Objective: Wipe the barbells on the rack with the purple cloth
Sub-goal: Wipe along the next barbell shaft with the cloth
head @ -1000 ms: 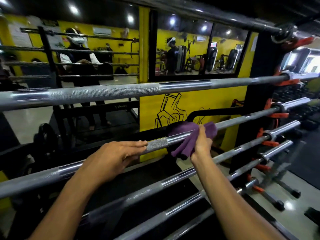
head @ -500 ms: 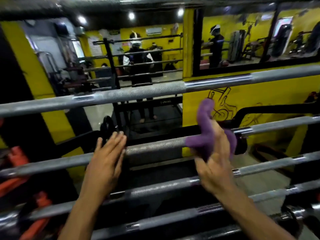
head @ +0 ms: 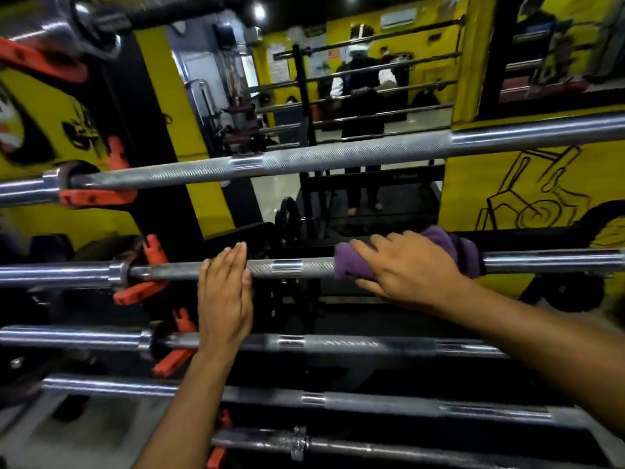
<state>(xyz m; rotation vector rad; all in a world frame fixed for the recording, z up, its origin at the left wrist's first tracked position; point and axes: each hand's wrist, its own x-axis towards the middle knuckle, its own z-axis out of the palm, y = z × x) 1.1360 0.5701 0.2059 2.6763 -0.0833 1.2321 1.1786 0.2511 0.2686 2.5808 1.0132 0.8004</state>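
Note:
Several steel barbells lie level on a black rack with orange hooks (head: 154, 252). The purple cloth (head: 449, 247) is wrapped over the middle barbell (head: 294, 267). My right hand (head: 409, 265) lies over the cloth and grips it round that bar. Further left on the same bar, my left hand (head: 225, 292) rests flat with straight fingers, holding nothing. A thicker barbell (head: 338, 159) runs above; another barbell (head: 372, 345) runs just below my hands.
The black rack upright (head: 159, 157) stands at the left with orange hooks. Behind the bars are a yellow wall with a black drawing (head: 527, 194) and a mirror showing a person (head: 363, 106). Two lower barbells cross near the bottom.
The view has swung left, bringing the rack's left upright into sight. My right hand slid the cloth left along the middle bar and now lies over it. My left hand stays flat on the bar.

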